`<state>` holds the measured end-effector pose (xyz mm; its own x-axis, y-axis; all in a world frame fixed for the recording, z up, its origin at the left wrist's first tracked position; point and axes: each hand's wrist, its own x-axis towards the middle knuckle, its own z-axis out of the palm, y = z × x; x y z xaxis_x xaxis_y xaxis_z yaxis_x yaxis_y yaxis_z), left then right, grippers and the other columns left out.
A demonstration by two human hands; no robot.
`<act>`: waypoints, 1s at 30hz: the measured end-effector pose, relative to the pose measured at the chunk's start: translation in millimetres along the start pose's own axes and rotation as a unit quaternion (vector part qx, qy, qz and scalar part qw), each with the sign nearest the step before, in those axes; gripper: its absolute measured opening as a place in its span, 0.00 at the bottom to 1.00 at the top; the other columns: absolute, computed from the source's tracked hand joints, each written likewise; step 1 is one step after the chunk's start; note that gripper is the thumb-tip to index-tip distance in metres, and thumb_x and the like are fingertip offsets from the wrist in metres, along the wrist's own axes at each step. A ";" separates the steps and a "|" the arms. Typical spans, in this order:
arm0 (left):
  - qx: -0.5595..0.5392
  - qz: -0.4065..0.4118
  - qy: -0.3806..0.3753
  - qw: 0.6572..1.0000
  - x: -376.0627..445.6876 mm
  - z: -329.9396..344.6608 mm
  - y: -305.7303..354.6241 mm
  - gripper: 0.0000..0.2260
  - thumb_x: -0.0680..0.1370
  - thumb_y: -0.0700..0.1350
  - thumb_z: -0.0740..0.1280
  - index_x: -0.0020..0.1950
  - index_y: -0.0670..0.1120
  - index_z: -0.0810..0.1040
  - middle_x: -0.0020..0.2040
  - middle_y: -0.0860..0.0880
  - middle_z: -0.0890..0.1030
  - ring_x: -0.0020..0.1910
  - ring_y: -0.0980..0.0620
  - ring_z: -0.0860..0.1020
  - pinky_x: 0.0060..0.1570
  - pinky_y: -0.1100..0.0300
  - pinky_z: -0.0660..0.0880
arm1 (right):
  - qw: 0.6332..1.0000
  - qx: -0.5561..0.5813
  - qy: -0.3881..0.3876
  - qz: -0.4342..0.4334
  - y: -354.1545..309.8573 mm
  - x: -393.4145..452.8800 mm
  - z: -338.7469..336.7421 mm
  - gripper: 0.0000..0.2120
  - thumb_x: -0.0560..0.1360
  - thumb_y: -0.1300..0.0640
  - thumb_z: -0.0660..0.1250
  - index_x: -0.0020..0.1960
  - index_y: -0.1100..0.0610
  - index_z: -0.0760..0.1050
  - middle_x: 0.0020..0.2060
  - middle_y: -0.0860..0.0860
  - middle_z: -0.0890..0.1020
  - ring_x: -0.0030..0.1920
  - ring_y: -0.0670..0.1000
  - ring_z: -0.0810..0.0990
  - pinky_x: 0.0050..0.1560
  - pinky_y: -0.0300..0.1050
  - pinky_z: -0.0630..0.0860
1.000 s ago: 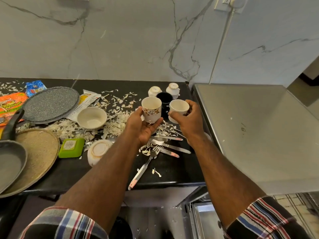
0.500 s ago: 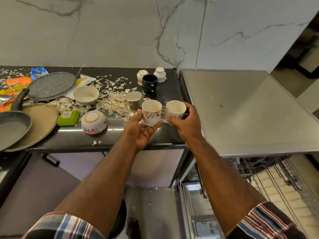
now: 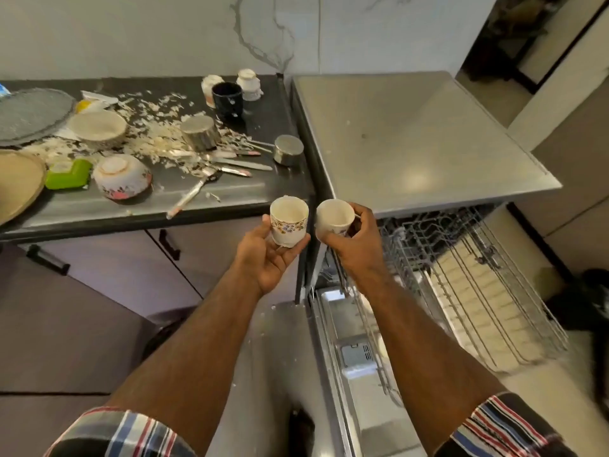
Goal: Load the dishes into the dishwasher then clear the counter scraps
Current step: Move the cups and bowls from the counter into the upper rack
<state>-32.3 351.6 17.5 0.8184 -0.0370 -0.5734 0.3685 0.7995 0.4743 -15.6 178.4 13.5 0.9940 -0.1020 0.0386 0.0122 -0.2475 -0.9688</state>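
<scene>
Fingers (image 3: 298,243) of the left hand (image 3: 267,255): wrapped under and around a floral cup (image 3: 289,222), held upright, mouth up, off the near edge of the bench (image 3: 99,209). Right hand (image 3: 357,244): closed around a plain white cup (image 3: 333,216), tilted slightly leftward, just beside the floral cup, near the gap between bench and dishwasher.

Dishwasher (image 3: 412,133): steel top, right of the bench; door down, wire rack (image 3: 478,275) pulled out at right, below the right hand.

Bench, dark, left half of the scene: grey round plate (image 3: 29,115) at far left; tan plate (image 3: 16,183) nearer, partly cut off by the frame edge.

Cream bowl (image 3: 97,128), mouth up, among scattered pale scraps (image 3: 155,140); floral bowl (image 3: 122,176), overturned, nearer; green sponge holder (image 3: 67,173) just left of it.

Two steel cups, overturned: one (image 3: 199,131) mid-bench, one (image 3: 288,150) by the right edge.

Black mug (image 3: 227,98) at the far side, between two small white cups (image 3: 248,84).

Cutlery (image 3: 227,163): knives and a fork, loose, between the steel cups.
</scene>
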 end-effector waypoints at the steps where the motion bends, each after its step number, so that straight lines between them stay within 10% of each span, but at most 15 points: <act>1: 0.009 -0.016 0.004 1.000 -1.8 -4.1 -14.8 0.18 0.84 0.52 0.60 0.64 0.38 0.74 0.60 0.34 0.81 0.58 0.36 0.81 0.61 0.42 0.78 | 1.000 -0.003 0.015 0.010 8.6 -11.4 -6.8 0.33 0.66 0.59 0.82 0.64 0.49 0.70 0.55 0.41 0.77 0.56 0.41 0.78 0.56 0.38 0.77; 11: 0.051 -0.130 0.037 0.989 -13.0 -45.8 -167.7 0.18 0.84 0.49 0.62 0.67 0.38 0.73 0.57 0.36 0.83 0.53 0.39 0.83 0.45 0.46 0.84 | 0.978 -0.029 0.103 0.180 124.9 -111.9 -81.9 0.31 0.65 0.59 0.81 0.64 0.53 0.73 0.54 0.47 0.83 0.53 0.47 0.82 0.58 0.52 0.81; 19: 0.060 -0.147 0.048 0.986 15.1 -11.1 -252.2 0.17 0.84 0.46 0.62 0.69 0.38 0.72 0.64 0.35 0.79 0.63 0.37 0.78 0.53 0.44 0.81 | 0.960 -0.056 0.155 0.228 179.3 -123.1 -183.0 0.26 0.68 0.60 0.80 0.59 0.48 0.71 0.48 0.43 0.80 0.48 0.45 0.80 0.58 0.53 0.79; 30: 0.050 -0.090 0.155 0.983 75.8 47.0 -316.7 0.17 0.83 0.48 0.64 0.70 0.42 0.72 0.61 0.39 0.79 0.56 0.41 0.80 0.46 0.45 0.83 | 0.948 -0.226 -0.082 0.207 256.8 -53.1 -255.4 0.34 0.73 0.51 0.77 0.75 0.55 0.67 0.59 0.53 0.74 0.55 0.52 0.77 0.56 0.44 0.74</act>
<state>-66.2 67.5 -144.8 0.5680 0.0246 -0.8227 0.5494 0.7329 0.4013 -93.0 -125.8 -174.7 0.9079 -0.1388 -0.3956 -0.3929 -0.6110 -0.6872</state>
